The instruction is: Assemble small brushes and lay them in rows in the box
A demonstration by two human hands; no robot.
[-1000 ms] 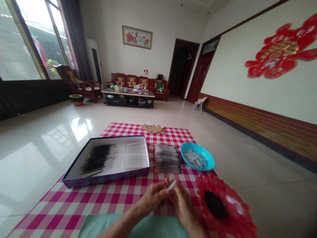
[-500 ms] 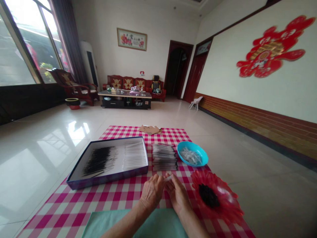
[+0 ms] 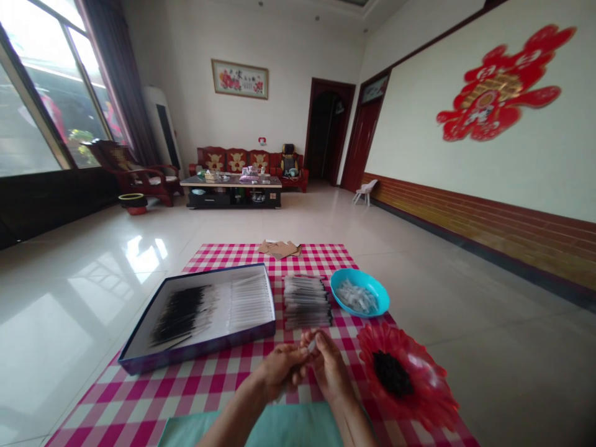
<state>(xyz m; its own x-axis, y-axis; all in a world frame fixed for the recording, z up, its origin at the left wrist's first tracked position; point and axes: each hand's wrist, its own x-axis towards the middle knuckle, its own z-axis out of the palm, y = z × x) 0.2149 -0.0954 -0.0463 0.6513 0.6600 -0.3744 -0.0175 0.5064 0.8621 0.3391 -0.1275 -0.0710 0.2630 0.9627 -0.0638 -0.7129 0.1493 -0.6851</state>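
Note:
My left hand and my right hand meet low in the middle, over a pink checked cloth. Both pinch a small clear tube-like piece between their fingertips. Just beyond them lies a stack of clear pen barrels. A blue bowl of small clear parts sits right of the stack. A red flower-shaped dish with a dark heap of small parts lies beside my right hand. A shallow box with rows of dark refills and clear tubes lies to the left.
A green cloth covers my lap. Cardboard scraps lie at the cloth's far edge. Glossy tile floor surrounds the cloth. Far back stand a low table, a red sofa, an armchair and a small white stool.
The view has shifted slightly, and my hands have closed tighter round the small clear piece, with its tip now lower between my fingers.

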